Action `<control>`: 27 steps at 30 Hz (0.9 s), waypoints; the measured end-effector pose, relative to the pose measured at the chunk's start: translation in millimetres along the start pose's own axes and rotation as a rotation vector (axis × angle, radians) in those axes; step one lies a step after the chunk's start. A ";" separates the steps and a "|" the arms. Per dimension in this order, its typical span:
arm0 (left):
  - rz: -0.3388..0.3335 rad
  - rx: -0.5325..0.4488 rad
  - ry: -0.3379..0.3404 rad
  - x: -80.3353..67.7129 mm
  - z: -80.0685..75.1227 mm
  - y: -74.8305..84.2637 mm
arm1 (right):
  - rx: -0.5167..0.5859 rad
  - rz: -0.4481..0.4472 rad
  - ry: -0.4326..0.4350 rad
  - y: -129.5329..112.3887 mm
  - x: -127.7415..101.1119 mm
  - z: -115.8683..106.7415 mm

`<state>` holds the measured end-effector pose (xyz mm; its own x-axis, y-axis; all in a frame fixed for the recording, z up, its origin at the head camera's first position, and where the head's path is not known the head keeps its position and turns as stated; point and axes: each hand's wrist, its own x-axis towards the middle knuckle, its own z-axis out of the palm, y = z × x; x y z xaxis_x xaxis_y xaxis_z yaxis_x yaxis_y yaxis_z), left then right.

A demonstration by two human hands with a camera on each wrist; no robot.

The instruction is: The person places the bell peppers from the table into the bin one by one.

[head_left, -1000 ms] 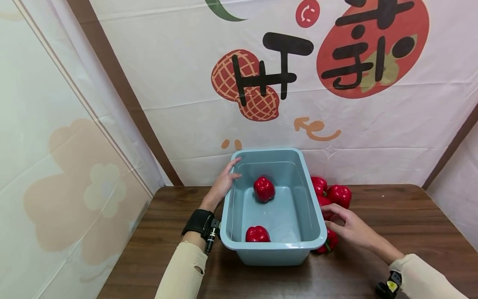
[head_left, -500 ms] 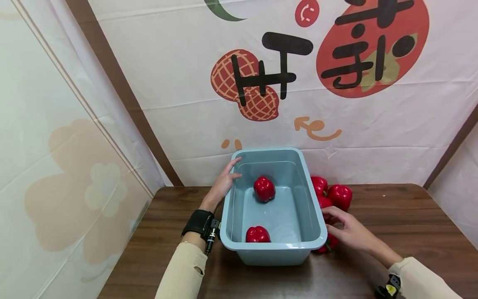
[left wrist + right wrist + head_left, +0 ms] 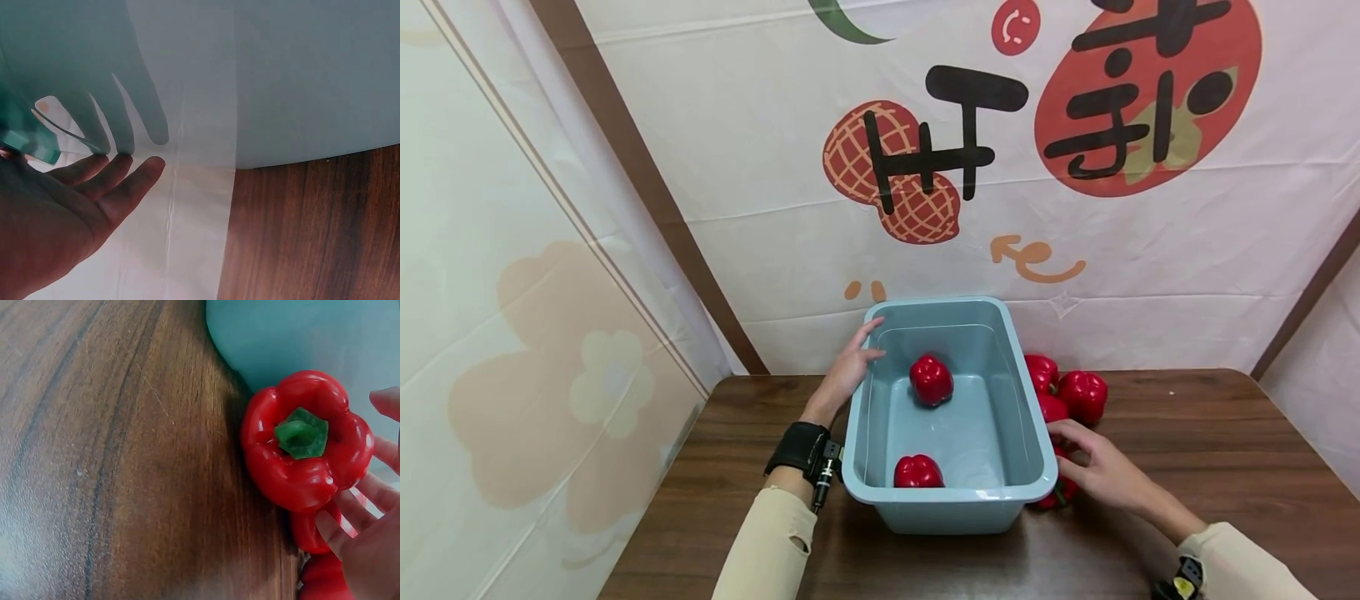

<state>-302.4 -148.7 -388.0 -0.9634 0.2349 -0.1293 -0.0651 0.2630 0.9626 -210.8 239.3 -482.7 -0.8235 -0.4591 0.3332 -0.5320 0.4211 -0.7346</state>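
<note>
My right hand over red pepper on table, just right of blue tub, near corner; fingers spread, curving beside pepper, not clamped. My left hand flat against tub's far-left wall, fingers straight.

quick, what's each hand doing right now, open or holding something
Left hand: open, straight fingers resting against the outer wall of the blue tub.
Right hand: open, fingers spread around a red pepper beside the tub, touching it but not yet gripping.
</note>
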 end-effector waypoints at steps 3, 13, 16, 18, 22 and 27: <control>-0.006 0.005 -0.010 -7.5 0.9 11.0 | 0.015 0.038 -0.008 1.2 -0.7 0.8; -0.001 0.009 -0.002 -23.2 5.2 26.7 | 0.020 -0.027 -0.001 7.6 -4.9 7.1; -0.005 0.008 -0.004 -22.6 5.2 26.4 | 0.000 -0.009 0.005 8.7 -6.5 9.9; -0.004 0.007 -0.006 -21.7 4.8 25.6 | -0.022 -0.015 0.017 8.4 -7.3 11.1; 0.002 0.006 -0.009 -19.9 3.9 23.3 | -0.023 0.024 0.018 7.6 -9.3 10.5; 0.005 0.002 -0.013 -19.2 3.5 21.9 | 0.024 0.083 -0.036 8.9 -13.0 8.3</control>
<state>-284.3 -144.2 -365.3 -0.9602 0.2485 -0.1279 -0.0600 0.2637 0.9627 -203.2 242.4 -498.5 -0.8565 -0.4519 0.2495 -0.4572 0.4399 -0.7729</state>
